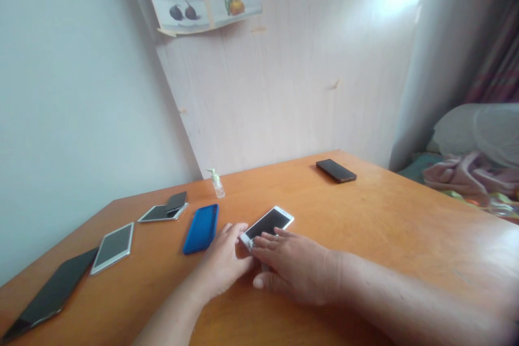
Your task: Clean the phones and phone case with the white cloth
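Note:
A white phone (270, 221) with a dark screen lies on the orange wooden table (385, 232). Both my hands meet at its near end. My left hand (225, 262) rests on the table with its fingertips at the phone's lower left corner. My right hand (294, 270) lies flat, fingers spread over the phone's near edge, seemingly pressing a small pale wipe or film there. A blue phone case (201, 228) lies just left of my left hand.
A small pump bottle (217, 183) stands near the wall. A dark phone (336, 170) lies at the far right. Left are a white phone (114, 246), a black phone (48, 294), and another white phone (156, 213) with a small dark phone (177, 201) on it. Bedding (474, 173) at right.

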Action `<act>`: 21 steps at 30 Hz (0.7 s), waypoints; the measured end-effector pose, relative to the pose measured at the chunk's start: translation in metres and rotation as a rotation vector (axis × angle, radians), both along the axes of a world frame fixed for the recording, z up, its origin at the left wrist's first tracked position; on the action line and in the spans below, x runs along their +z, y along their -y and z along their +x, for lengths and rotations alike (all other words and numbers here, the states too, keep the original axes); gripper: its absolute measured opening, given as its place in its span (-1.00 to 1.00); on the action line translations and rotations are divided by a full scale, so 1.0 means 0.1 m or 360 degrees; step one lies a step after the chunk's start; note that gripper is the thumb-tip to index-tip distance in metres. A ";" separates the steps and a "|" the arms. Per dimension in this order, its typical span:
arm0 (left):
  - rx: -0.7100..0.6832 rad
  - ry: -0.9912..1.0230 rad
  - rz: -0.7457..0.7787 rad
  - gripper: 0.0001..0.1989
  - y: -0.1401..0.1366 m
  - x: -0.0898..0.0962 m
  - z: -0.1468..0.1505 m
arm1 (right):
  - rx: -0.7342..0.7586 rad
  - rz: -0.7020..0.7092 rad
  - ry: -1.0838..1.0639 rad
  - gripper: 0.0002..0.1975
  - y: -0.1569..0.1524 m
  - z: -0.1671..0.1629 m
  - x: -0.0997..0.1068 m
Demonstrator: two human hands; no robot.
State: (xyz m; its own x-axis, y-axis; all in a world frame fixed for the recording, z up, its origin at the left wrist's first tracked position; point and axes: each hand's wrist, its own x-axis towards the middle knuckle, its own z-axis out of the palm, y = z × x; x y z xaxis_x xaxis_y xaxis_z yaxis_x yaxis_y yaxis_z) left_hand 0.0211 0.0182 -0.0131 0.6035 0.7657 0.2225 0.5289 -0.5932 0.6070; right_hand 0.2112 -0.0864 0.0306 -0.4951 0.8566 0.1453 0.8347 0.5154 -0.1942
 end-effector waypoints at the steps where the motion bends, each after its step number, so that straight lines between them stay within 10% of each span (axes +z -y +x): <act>1: -0.0001 0.0002 -0.0004 -0.45 0.00 0.00 0.00 | 0.0013 0.0001 -0.0018 -0.43 -0.01 0.01 -0.01; 7: 0.0041 0.0021 -0.0023 -0.31 0.02 -0.02 0.00 | -0.0333 0.0026 0.0065 -0.44 -0.10 0.09 -0.03; 13: 0.0062 -0.0035 0.0015 -0.33 0.02 -0.03 0.00 | -0.0016 -0.0066 -0.0082 -0.35 -0.06 0.02 -0.05; 18: 0.0073 -0.0056 0.0008 -0.31 0.04 -0.02 0.01 | -0.0550 -0.0029 0.0078 -0.37 -0.22 0.21 -0.11; 21: 0.0066 -0.0066 0.0035 -0.29 0.05 -0.02 0.02 | -0.0489 -0.0026 0.0035 -0.37 -0.21 0.19 -0.11</act>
